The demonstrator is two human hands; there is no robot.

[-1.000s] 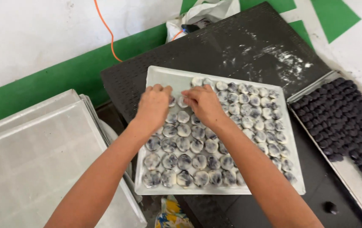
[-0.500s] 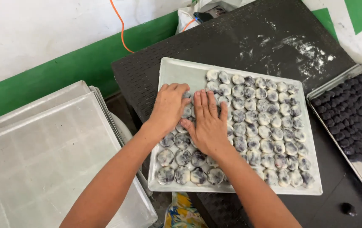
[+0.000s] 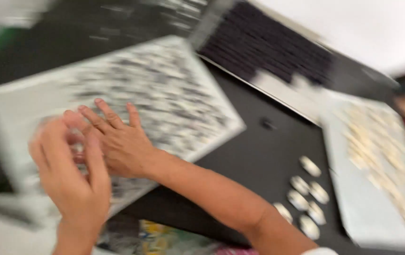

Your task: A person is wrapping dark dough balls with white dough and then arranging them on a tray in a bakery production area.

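The view is heavily blurred by motion. A white tray packed with several pale, floured round pieces lies on the black table. My right hand rests flat on the pieces near the tray's near left part, fingers spread. My left hand hovers just left of it over the tray's near corner, its back towards me and fingers loosely curled. Whether it holds a piece is hidden.
A tray of dark round pieces stands behind the white one. Another tray with pale yellowish pieces sits at the right. Several loose pale pieces and a small black object lie on the table between them.
The view has swung sharply to the right and blurred, bringing the right-hand tray and loose pieces into sight. My left hand has lifted off the pieces; my right hand stays flat on them.
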